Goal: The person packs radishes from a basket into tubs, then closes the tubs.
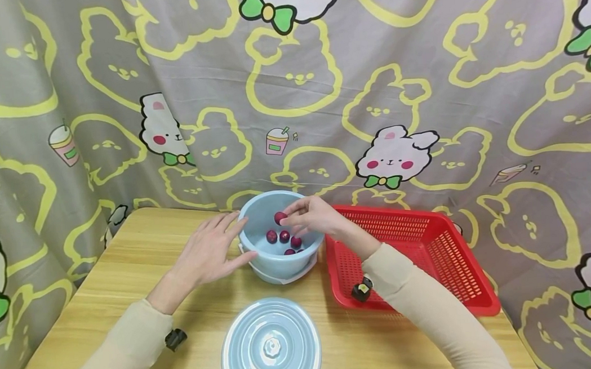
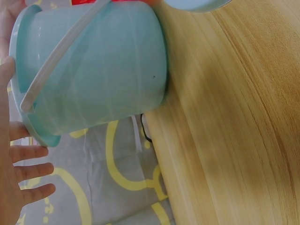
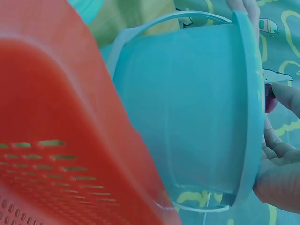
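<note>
A light blue bucket (image 1: 267, 270) stands upright at the back of the table, several dark red plums (image 1: 271, 237) visible on its bottom. Over its mouth my right hand (image 1: 317, 214) pinches one plum (image 1: 280, 218) between thumb and fingers. That plum (image 3: 270, 98) shows just past the rim in the right wrist view, partly covered by the fingers. My left hand (image 1: 205, 252) is at the left side of the rim with its fingers spread and straight. The left wrist view shows the bucket's side wall (image 2: 103, 70) and its handle hanging down.
A red perforated basket (image 1: 339, 283) stands right beside the bucket, under my right forearm. Nearer the front lies a round blue lid (image 1: 246, 345) with a knob. A patterned curtain (image 1: 304, 167) hangs behind the wooden table (image 1: 176, 225).
</note>
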A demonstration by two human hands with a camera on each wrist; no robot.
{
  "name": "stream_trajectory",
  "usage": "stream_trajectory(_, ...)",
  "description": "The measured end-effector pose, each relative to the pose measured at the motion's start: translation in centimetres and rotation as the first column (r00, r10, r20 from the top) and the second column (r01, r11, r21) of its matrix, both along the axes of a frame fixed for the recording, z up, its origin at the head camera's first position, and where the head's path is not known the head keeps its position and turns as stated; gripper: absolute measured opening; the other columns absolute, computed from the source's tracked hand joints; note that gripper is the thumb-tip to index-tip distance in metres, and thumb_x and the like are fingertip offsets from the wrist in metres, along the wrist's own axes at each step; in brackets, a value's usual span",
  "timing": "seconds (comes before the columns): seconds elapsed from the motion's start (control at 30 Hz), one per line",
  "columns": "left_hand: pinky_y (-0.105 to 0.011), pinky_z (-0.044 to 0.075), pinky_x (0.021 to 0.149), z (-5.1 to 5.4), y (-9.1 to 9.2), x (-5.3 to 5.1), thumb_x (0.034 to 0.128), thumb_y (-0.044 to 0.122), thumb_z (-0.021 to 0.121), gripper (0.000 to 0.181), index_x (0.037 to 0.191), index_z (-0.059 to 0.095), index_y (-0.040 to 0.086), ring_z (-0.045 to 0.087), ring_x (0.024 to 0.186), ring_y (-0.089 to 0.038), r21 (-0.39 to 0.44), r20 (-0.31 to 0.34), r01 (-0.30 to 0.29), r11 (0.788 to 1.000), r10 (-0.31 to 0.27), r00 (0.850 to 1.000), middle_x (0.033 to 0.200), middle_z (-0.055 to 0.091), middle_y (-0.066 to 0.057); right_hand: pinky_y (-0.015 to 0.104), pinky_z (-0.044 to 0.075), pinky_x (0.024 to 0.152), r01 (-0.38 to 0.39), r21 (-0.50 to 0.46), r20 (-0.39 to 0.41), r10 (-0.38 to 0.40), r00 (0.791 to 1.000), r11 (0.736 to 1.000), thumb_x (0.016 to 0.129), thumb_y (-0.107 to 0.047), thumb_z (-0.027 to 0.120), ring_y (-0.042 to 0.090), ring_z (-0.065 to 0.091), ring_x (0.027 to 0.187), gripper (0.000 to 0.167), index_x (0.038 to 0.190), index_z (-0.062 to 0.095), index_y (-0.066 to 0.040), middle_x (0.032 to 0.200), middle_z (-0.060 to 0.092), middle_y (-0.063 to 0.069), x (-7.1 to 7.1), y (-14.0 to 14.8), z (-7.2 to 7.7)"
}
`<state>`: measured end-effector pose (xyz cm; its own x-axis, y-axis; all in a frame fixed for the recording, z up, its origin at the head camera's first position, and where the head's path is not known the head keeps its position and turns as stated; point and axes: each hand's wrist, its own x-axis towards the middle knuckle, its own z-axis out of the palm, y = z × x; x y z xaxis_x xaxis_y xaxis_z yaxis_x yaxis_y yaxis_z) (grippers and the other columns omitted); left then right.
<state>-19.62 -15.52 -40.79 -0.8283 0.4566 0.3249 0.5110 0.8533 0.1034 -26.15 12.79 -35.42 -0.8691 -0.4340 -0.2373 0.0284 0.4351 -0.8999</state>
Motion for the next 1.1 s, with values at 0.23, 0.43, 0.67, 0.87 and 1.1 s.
stream_trajectory(0.23,-0.064,0.045,0.118,0.0,0.0,0.0,0.0933,0.073,0.060,0.087,0.155,0.054,0.011,0.053,0.144,-0.044,0.002,-0.011,0.008,1.000,-0.008,1.000,0.162,0.050,-0.020,0.045,0.067,0.086,-0.021,0.017,0.012,0.020,1.000,1.000,0.093,-0.018,0.081,0.016,0.077,0.080,0.033,0.119,0.073,0.000,0.097,0.079,0.010,-0.1,-1.0,-0.4)
stream_trajectory(0.43,-0.063,0.045,0.118,0.0,0.1,-0.1,0.0932,0.074,0.059,0.088,0.155,0.054,0.011,0.053,0.144,-0.044,0.004,-0.013,0.011,1.000,-0.011,1.000,0.162,0.050,-0.020,0.034,0.068,0.075,-0.024,0.084,-0.027,0.026,0.999,0.996,0.092,-0.019,0.082,0.017,0.077,0.078,0.031,0.115,0.073,0.000,0.091,0.077,0.009,0.1,-1.7,-0.7)
stream_trajectory(0.67,-0.064,0.044,0.119,-0.1,0.0,0.0,0.0935,0.074,0.058,0.088,0.156,0.053,0.011,0.052,0.145,-0.043,-0.003,-0.007,0.008,1.000,-0.008,1.000,0.163,0.048,-0.020,0.025,0.064,0.066,-0.039,0.125,-0.073,0.048,0.996,0.991,0.091,-0.021,0.083,0.044,0.076,0.100,0.031,0.113,0.074,-0.001,0.101,0.077,0.023,0.0,-2.1,-1.4)
stream_trajectory(0.87,-0.064,0.044,0.118,-0.1,0.0,0.0,0.0937,0.073,0.059,0.088,0.156,0.053,0.011,0.053,0.144,-0.044,-0.002,-0.015,0.007,1.000,-0.007,1.000,0.162,0.049,-0.020,0.033,0.067,0.075,-0.047,0.130,-0.097,0.060,0.993,0.990,0.093,-0.019,0.081,0.030,0.079,0.086,0.030,0.115,0.074,-0.001,0.098,0.077,0.019,-0.1,-2.0,-1.5)
stream_trajectory(1.1,-0.063,0.044,0.119,-0.1,0.0,0.0,0.0933,0.074,0.059,0.089,0.156,0.053,0.011,0.053,0.144,-0.044,-0.002,-0.009,0.004,1.000,-0.004,1.000,0.163,0.049,-0.020,0.032,0.066,0.076,-0.055,0.090,-0.118,0.065,0.991,0.994,0.095,-0.018,0.079,0.021,0.078,0.083,0.032,0.121,0.072,0.000,0.101,0.077,0.015,0.2,-1.7,-0.9)
